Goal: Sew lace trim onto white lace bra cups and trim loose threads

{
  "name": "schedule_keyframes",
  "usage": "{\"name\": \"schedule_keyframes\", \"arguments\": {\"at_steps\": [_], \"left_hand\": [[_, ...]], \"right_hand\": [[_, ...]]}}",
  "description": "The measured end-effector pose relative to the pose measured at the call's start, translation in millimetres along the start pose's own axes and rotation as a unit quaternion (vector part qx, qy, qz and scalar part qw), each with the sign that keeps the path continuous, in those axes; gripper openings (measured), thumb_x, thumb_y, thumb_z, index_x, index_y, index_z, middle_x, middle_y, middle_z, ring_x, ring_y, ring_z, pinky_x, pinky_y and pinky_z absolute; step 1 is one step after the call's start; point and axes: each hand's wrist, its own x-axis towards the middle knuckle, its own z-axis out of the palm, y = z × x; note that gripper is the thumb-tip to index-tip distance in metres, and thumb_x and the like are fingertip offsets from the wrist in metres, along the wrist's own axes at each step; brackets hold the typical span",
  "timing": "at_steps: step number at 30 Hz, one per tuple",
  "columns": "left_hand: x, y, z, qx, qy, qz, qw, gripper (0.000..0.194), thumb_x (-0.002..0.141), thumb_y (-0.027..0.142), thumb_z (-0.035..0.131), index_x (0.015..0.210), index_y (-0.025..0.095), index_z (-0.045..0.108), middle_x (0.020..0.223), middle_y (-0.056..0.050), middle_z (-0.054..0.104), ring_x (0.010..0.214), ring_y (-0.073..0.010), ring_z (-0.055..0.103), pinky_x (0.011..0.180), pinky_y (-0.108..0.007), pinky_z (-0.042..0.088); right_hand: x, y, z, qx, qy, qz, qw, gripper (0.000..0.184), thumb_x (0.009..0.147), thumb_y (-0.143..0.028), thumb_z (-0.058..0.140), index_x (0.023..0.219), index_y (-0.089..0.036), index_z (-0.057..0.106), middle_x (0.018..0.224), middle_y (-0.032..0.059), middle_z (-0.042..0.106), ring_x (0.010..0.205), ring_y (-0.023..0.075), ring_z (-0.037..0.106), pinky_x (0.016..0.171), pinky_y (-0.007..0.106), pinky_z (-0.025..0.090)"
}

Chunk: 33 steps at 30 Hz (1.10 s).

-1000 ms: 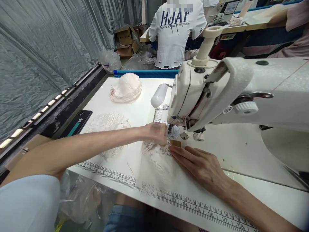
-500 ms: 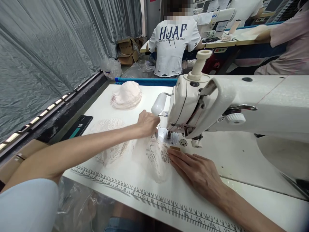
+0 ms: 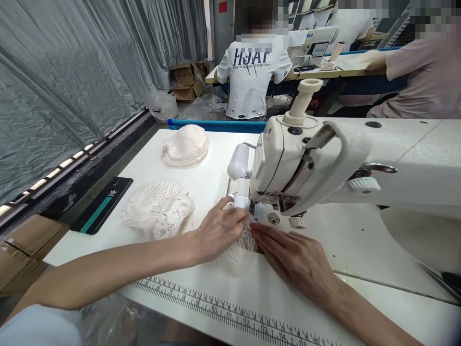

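Lace piece: the white lace piece [image 3: 236,262] lies on the sewing table [image 3: 82,254], between the printed ruler [image 3: 230,312] on the near edge and the sewing machine [image 3: 277,163]; its upper end reaches beside the presser foot [image 3: 253,209], perhaps so that its edge meets the needle.
Left hand: the left hand [image 3: 219,228] comes in from the left edge, over the lace's upper end; its fingers are curled and close together, the gap between them small; whether they pinch the lace or only press it, I cannot tell, as the contact is hidden.
Right hand: the right hand [image 3: 295,250] rests low on the table, fingers stretched out, side by side, not closed round anything; the tips touch the lace's right side, seemingly to steer it and keep it flat.
Lace heap: a loose lace heap [image 3: 158,211] sits towards the left edge, probably within easy reach of the left hand.
Pink stack: pale pink fabric [image 3: 186,146] sits rounded near the far left corner, apparently out of the hands' way.
Phone: a dark smartphone [image 3: 103,204] lies slantwise along the left edge, likely parked clear of the cloth.
Lamp: what looks like a small lamp [image 3: 238,161] hangs beside the machine's head, presumably to light the needle.
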Motion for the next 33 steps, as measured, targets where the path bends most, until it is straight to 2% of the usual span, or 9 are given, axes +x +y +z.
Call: {"name": "schedule_keyframes", "arguments": {"at_steps": [5,9,14,19,22,28,33], "left_hand": [[0.3,-7.6,4.0,-0.021,-0.002,0.002,1.0,0.03,0.09,0.002,0.029,0.104,0.016,0.051,0.111,-0.007,0.058,0.096,-0.0136,0.059,0.106,-0.045,0.031],[4.7,-13.1,6.6,-0.027,-0.025,-0.003,0.999,0.024,0.087,0.001,0.034,0.104,0.01,0.048,0.112,-0.013,0.053,0.103,-0.017,0.056,0.11,-0.042,0.029],[10.7,-20.2,9.1,-0.021,-0.063,-0.002,0.998,0.023,0.083,-0.001,0.036,0.101,0.008,0.046,0.112,-0.014,0.051,0.089,-0.0156,0.058,0.111,-0.041,0.027],[11.7,-23.3,11.2,-0.03,-0.04,0.003,0.999,0.025,0.085,0.002,0.033,0.106,0.009,0.044,0.109,-0.014,0.053,0.09,-0.018,0.059,0.108,-0.046,0.03],[11.3,-23.5,11.3,-0.019,-0.054,0.002,0.998,0.027,0.084,0.001,0.032,0.107,0.008,0.045,0.11,-0.014,0.053,0.088,-0.0166,0.06,0.11,-0.045,0.027],[11.5,-22.0,10.2,-0.001,-0.062,0.009,0.998,0.031,0.084,0.001,0.035,0.112,0.008,0.044,0.112,-0.014,0.053,0.107,-0.0199,0.056,0.112,-0.045,0.022],[11.2,-19.9,10.6,0.009,-0.058,0.007,0.998,0.029,0.085,0.001,0.035,0.112,0.005,0.044,0.112,-0.015,0.053,0.105,-0.0193,0.056,0.113,-0.045,0.021]], "right_hand": [[1.5,0.4,1.4,0.003,0.007,0.015,1.0,0.026,0.09,-0.014,0.043,0.107,-0.016,0.063,0.112,0.0045,0.068,0.066,0.0109,0.066,0.05,0.024,0.043],[1.6,1.4,1.9,-0.008,0.006,0.013,1.0,0.027,0.091,-0.014,0.043,0.107,-0.017,0.064,0.114,0.0051,0.067,0.065,0.0108,0.066,0.05,0.024,0.043],[2.9,2.3,3.0,-0.024,0.002,0.026,0.999,0.027,0.092,-0.016,0.042,0.107,-0.016,0.064,0.114,0.0048,0.067,0.057,0.0098,0.064,0.048,0.024,0.041],[5.0,2.1,4.1,-0.035,0.005,0.029,0.999,0.028,0.092,-0.016,0.041,0.108,-0.016,0.064,0.112,0.0054,0.068,0.054,0.0098,0.064,0.046,0.025,0.041],[4.6,1.8,3.5,-0.04,-0.003,0.029,0.999,0.028,0.092,-0.016,0.041,0.109,-0.016,0.064,0.113,0.006,0.068,0.055,0.0104,0.064,0.046,0.025,0.042],[4.6,1.5,1.9,-0.039,-0.01,0.034,0.999,0.03,0.093,-0.016,0.039,0.104,-0.019,0.066,0.114,0.0052,0.067,0.055,0.01,0.064,0.047,0.025,0.043],[7.2,-0.5,1.1,-0.039,0.006,0.024,0.999,0.029,0.093,-0.016,0.039,0.104,-0.018,0.066,0.113,0.0054,0.068,0.059,0.0103,0.065,0.047,0.024,0.041]]}}
